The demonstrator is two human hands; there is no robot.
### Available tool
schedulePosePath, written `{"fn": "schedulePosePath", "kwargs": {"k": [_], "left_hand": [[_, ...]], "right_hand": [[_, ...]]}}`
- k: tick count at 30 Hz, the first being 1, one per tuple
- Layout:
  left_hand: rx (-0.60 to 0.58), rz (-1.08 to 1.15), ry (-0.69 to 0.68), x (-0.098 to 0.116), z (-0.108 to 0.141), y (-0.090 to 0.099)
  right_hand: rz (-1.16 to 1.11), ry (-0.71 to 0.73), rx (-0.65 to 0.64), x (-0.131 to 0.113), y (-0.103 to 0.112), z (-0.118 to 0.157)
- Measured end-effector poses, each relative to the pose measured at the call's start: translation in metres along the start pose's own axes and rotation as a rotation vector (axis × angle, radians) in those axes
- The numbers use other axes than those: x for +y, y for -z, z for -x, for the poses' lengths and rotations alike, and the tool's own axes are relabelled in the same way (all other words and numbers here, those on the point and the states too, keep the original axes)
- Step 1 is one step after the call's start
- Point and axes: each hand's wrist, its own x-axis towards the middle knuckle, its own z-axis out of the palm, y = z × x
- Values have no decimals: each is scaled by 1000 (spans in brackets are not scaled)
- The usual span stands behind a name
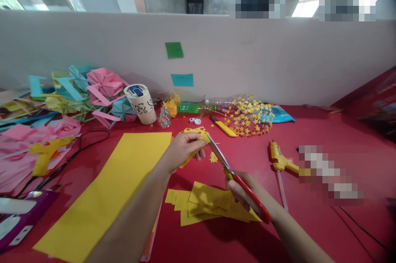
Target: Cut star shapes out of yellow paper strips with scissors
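Observation:
My left hand (184, 150) pinches a small piece of yellow paper (189, 158) above the red table. Red-handled scissors (225, 163) are in my right hand (239, 188), their blades pointing up and left and meeting the paper's edge near my left fingertips. Below my hands lies a loose stack of yellow paper pieces (201, 201). Small yellow cut stars (213, 157) sit in a little heap just right of my left hand. A large yellow sheet (123, 180) lies under and left of my left forearm.
A yellow glue gun (280, 159) lies at right, another glue gun (46, 153) at left. Behind my hands are a yellow box cutter (225, 126), a green bottle (188, 107), a bag of stars (249, 116) and a white cup (142, 106). Folded paper shapes (105, 83) pile up at left.

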Motion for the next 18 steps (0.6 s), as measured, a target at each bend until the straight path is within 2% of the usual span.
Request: {"fn": "schedulePosePath", "kwargs": {"k": [15, 18], "left_hand": [[-23, -23, 29, 1, 1, 0], [-58, 0, 43, 1, 1, 3]], "right_hand": [[-122, -115, -8, 12, -2, -4], [-188, -77, -21, 12, -3, -4]]}}
